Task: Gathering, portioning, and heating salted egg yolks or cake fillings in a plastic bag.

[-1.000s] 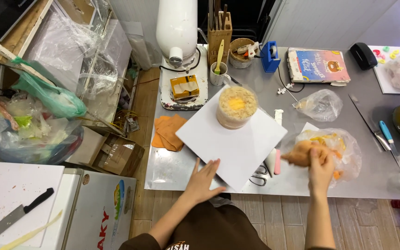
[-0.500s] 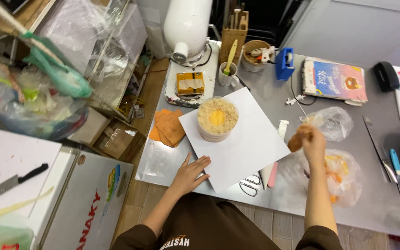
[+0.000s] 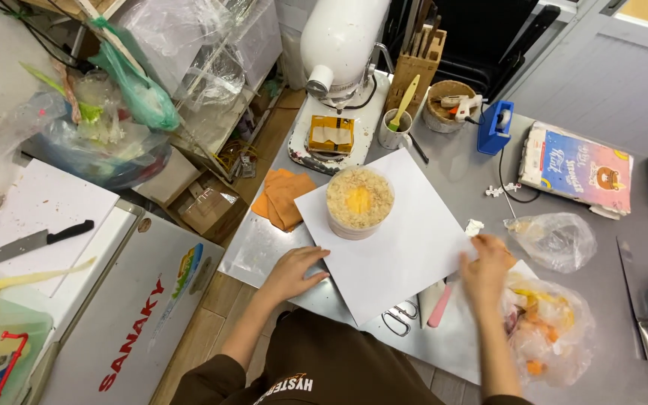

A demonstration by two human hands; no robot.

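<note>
White sheet (image 3: 403, 240) under flat, released left hand (image 3: 292, 271); right hand (image 3: 485, 264) blurred (grip impossible to tell).

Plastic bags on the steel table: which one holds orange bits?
The bag nearest the person, right beside the right hand; the other bag looks empty.
</note>
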